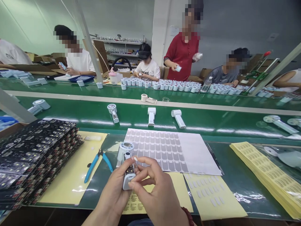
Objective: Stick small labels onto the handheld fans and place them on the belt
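A pale handheld fan (127, 147) with a round head and a handle is held upright near the front of the bench. Its handle is uncovered, showing a dark circuit board (129, 169). My left hand (115, 188) is closed round the handle from the left. My right hand (154, 185) is bent over it, thumb and fingers pressed at the handle's lower end. A small white spot shows by the raised fingertip; I cannot tell whether it is a nail or a loose piece. Behind lies a white sheet of grey stickers (162, 150).
Stacked black circuit boards (37, 157) and blue-handled cutters (94, 166) lie left. Tweezers (215, 158), a yellow sheet of white stickers (211, 194) and a yellow sheet stack (265, 175) lie right. Beyond, a green conveyor (131, 121) carries more fans; several co-workers are across it.
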{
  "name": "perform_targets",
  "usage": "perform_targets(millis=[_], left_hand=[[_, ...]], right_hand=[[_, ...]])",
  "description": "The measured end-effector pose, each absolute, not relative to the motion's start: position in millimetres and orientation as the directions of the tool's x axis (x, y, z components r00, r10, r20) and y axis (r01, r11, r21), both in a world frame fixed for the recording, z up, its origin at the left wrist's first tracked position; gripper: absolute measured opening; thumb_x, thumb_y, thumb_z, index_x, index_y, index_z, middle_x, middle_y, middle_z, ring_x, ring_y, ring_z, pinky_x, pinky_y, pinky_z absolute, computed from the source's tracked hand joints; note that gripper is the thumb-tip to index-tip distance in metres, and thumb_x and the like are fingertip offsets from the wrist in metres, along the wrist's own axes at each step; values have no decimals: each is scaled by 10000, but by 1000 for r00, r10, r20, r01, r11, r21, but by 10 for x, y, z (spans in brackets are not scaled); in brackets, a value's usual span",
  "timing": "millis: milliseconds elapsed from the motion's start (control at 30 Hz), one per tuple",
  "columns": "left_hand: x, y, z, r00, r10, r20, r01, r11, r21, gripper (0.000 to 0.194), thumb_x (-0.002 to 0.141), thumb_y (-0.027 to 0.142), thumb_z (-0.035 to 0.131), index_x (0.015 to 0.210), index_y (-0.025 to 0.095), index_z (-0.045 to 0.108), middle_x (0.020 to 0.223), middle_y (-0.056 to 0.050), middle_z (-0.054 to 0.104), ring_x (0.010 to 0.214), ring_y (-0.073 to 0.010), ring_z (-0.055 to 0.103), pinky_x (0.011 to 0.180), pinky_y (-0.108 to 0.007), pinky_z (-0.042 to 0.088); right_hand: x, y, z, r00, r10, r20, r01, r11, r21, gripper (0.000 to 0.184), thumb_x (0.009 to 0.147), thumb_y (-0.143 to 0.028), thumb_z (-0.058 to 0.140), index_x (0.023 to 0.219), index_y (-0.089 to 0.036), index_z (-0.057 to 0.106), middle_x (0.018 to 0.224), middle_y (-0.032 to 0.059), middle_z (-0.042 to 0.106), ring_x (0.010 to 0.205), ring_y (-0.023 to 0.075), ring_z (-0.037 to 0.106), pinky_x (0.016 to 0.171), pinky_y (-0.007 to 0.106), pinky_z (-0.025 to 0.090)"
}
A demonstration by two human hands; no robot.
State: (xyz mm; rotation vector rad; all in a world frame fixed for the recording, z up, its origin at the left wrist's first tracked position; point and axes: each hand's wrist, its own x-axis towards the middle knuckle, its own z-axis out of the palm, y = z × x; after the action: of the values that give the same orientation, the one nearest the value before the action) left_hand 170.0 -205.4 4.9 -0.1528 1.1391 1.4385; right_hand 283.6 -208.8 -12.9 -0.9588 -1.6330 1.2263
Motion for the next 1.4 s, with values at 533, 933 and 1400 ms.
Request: perform_targets(millis=[533, 933, 1400], left_hand=[[1601, -2132, 78, -173, 642, -747, -824, 321, 468, 181, 804, -34, 575, 939, 21, 682, 696, -100, 670, 543, -124, 646, 530, -204, 579], [1445, -2336, -452, -175, 864, -472, -523, 325, 788, 236, 640, 156, 812, 869, 156, 754, 969, -89, 752, 1118, -290, 661, 987, -316, 504], [1577, -2237, -200, -306, 774, -555, -585, 307, 751, 300, 742, 320, 798, 1000, 186, 724, 909, -63, 764, 838, -199, 720, 672, -225, 558]], right_hand=[[3068, -1993, -284, -337, 940, -54, -33, -69, -997, 378, 941, -485, 559, 1256, -280, 526, 1083, 58, 632, 1009, 221, 636, 751, 320, 579], [3129, -2223, -887, -416, 901, 123, 478, 332, -813, 121, 860, -123, 526, 829, -227, 579, 994, 43, 620, 879, 203, 642, 717, 310, 470], [3200, -2021, -277, -479, 876, -55, -6, -66, -998, 137, 871, -323, 630, 804, -209, 592, 943, 39, 622, 858, 183, 581, 710, 289, 449]])
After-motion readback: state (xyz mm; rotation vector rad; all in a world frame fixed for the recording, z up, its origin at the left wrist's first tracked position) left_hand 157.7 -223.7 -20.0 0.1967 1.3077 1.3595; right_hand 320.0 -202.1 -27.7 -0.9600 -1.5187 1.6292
